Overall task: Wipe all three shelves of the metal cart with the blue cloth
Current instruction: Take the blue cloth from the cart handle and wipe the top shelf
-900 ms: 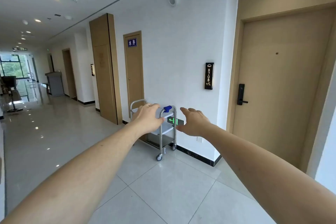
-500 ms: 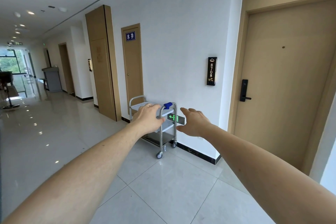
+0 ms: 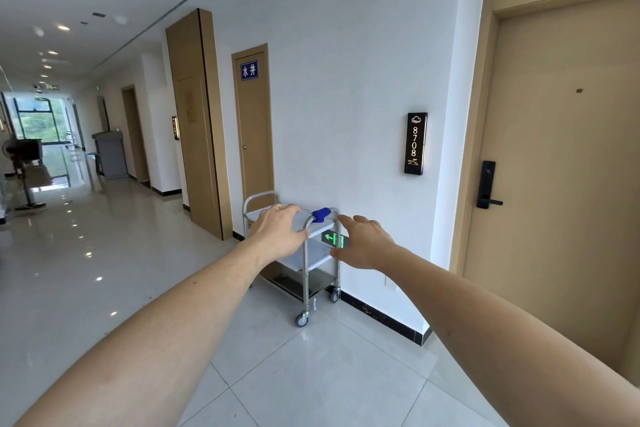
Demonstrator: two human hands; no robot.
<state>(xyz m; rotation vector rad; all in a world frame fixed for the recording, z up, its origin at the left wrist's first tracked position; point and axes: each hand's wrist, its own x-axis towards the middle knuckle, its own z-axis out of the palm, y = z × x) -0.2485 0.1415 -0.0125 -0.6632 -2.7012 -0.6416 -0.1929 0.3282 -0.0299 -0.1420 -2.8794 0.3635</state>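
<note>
Between frames the view closed slightly on the cart (image 3: 313, 255), which stood against the wall, well ahead. Left hand (image 3: 277, 230) and right hand (image 3: 363, 243) were outstretched, fingers relaxed, holding nothing. Cloth (image 3: 320, 214) hung on the near handle, untouched; all three shelves remained unwiped.

My three-shelf metal cart (image 3: 313, 262) is standing on castors against the wall, the blue cloth (image 3: 320, 214) draping over its near handle
</note>
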